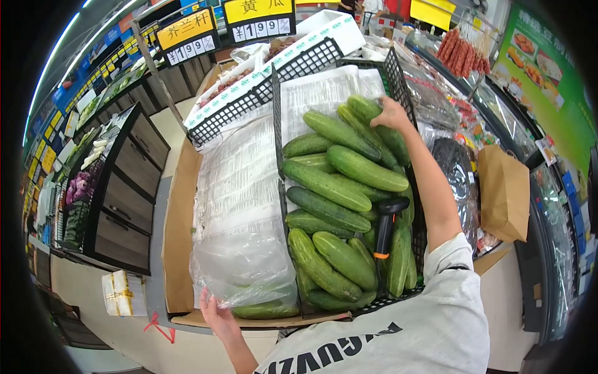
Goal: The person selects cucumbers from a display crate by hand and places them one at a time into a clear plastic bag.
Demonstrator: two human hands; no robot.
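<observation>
Clear plastic partly veils cucumbers (perhaps two).

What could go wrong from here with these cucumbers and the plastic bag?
Cucumbers lie stacked in the black crate, so moving the one at the right hand might make its neighbours roll. The black-handled tool resting among them could get knocked. The clear plastic bag at the left hand looks thin and might slip or tear.
</observation>
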